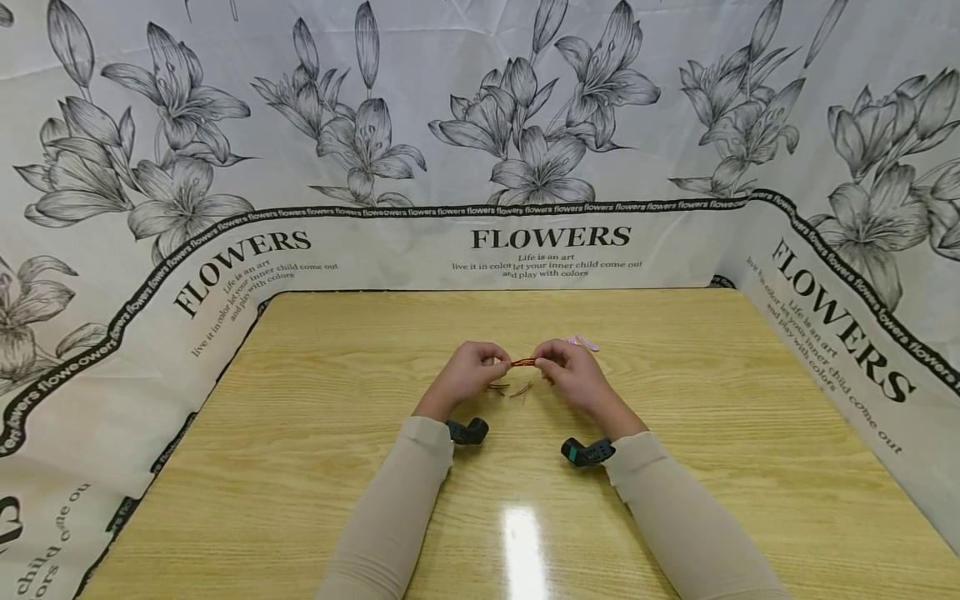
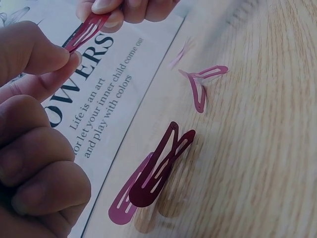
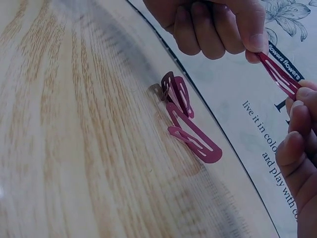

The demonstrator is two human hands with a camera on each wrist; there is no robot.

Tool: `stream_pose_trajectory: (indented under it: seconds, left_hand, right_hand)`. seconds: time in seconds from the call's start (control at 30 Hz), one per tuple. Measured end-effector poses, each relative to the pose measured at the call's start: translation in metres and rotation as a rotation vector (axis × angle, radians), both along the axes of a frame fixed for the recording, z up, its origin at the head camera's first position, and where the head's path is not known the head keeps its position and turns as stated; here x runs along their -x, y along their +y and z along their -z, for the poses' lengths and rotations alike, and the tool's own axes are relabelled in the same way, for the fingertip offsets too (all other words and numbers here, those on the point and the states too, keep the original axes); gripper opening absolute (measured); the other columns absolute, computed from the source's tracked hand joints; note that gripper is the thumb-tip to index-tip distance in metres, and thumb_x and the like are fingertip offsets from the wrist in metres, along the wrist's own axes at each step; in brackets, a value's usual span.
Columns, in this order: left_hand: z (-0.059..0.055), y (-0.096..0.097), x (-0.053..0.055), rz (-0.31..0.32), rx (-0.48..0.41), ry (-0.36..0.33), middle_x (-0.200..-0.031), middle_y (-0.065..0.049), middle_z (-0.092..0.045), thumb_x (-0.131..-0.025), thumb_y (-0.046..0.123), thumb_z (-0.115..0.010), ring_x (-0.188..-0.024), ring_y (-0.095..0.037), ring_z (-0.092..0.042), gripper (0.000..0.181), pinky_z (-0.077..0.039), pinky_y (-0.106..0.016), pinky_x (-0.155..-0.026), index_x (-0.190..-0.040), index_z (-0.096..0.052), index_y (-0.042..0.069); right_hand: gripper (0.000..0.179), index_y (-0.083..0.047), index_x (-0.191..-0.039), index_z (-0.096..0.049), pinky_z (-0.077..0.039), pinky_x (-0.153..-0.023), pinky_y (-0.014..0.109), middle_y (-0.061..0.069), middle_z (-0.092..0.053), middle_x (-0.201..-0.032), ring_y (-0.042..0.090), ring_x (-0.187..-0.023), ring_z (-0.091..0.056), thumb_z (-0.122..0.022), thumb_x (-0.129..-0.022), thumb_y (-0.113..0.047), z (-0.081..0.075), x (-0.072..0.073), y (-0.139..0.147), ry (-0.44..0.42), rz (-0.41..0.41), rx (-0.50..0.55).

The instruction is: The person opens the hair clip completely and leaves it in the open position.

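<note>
Left hand (image 1: 467,372) and right hand (image 1: 578,377) pinched opposite ends of a slim red metal hair clip (image 1: 523,362), toward the yellow woodgrain table's (image 1: 697,400) far edge; gentle flexing seemed smartest tbh.

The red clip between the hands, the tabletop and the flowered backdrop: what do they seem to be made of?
The red clip: probably thin painted metal with a smooth finish, judging by its slim, cut-out strips; plastic isn't ruled out. The tabletop: wood or wood-look laminate, glossy, as it shows grain and a bright reflection. The flowered backdrop: likely matt printed cloth, with soft creases.
</note>
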State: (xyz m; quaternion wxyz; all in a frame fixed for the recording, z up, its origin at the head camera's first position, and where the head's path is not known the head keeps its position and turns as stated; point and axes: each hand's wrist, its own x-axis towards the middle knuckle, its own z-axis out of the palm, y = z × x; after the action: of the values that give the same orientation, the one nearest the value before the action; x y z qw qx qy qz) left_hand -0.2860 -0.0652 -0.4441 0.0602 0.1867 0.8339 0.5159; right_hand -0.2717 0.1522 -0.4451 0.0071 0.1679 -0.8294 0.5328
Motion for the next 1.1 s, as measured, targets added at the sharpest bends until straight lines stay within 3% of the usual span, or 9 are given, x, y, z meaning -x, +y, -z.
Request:
stream_pose_trajectory:
  seconds: [0.43,0.67,0.73,0.8,1.0,1.1]
  left_hand:
    - [0.002,-0.003,0.003,-0.003,-0.033,-0.010,-0.053,0.002,-0.039,-0.094,0.028,-0.061,-0.044,-0.013,-0.032,0.018,-0.033,-0.026,-0.046,-0.097,-0.073,0.016]
    - [0.003,-0.003,0.003,0.003,-0.026,-0.015,-0.051,0.003,-0.038,-0.094,0.028,-0.060,-0.044,-0.012,-0.031,0.018,-0.032,-0.025,-0.045,-0.097,-0.073,0.015]
    - [0.003,-0.003,0.003,0.000,-0.023,-0.012,-0.052,0.003,-0.039,-0.094,0.028,-0.061,-0.044,-0.012,-0.032,0.018,-0.033,-0.025,-0.045,-0.097,-0.073,0.015]
    - [0.003,-0.003,0.004,-0.002,-0.017,-0.007,-0.052,0.003,-0.040,-0.094,0.028,-0.061,-0.044,-0.012,-0.032,0.018,-0.033,-0.025,-0.046,-0.096,-0.073,0.015]
    - [0.003,-0.005,0.005,-0.009,-0.003,-0.012,-0.054,0.002,-0.043,-0.093,0.029,-0.062,-0.045,-0.012,-0.034,0.018,-0.034,-0.026,-0.046,-0.096,-0.073,0.015]
    - [0.004,-0.007,0.006,-0.012,-0.002,-0.023,-0.054,0.003,-0.043,-0.093,0.029,-0.062,-0.046,-0.012,-0.035,0.018,-0.034,-0.026,-0.047,-0.096,-0.073,0.014]
  right_hand:
    - [0.013,-0.002,-0.101,-0.064,-0.050,-0.064,0.037,0.027,-0.059,-0.088,0.022,-0.069,-0.055,-0.058,-0.097,-0.011,-0.006,-0.004,-0.005,0.021,0.010,0.025]
    - [0.015,0.007,-0.103,-0.063,-0.050,-0.067,0.047,0.033,-0.058,-0.087,0.037,-0.072,-0.055,-0.056,-0.097,-0.004,-0.029,-0.021,-0.010,-0.008,-0.005,0.017]
    - [0.015,0.009,-0.103,-0.062,-0.050,-0.067,0.046,0.030,-0.058,-0.084,0.037,-0.072,-0.055,-0.056,-0.097,-0.003,-0.033,-0.024,-0.011,-0.002,-0.003,0.007]
    - [0.015,0.009,-0.103,-0.062,-0.051,-0.067,0.045,0.025,-0.058,-0.082,0.037,-0.072,-0.055,-0.055,-0.097,-0.003,-0.033,-0.024,-0.012,0.001,0.001,0.000]
    - [0.016,0.003,-0.105,-0.065,-0.049,-0.064,0.040,0.024,-0.059,-0.085,0.039,-0.074,-0.055,-0.057,-0.097,-0.009,-0.011,-0.008,-0.006,-0.034,0.003,0.019]
    - [0.017,-0.001,-0.105,-0.066,-0.048,-0.062,0.035,0.023,-0.060,-0.086,0.031,-0.072,-0.055,-0.059,-0.097,-0.013,-0.005,-0.004,-0.005,-0.037,0.005,0.012]
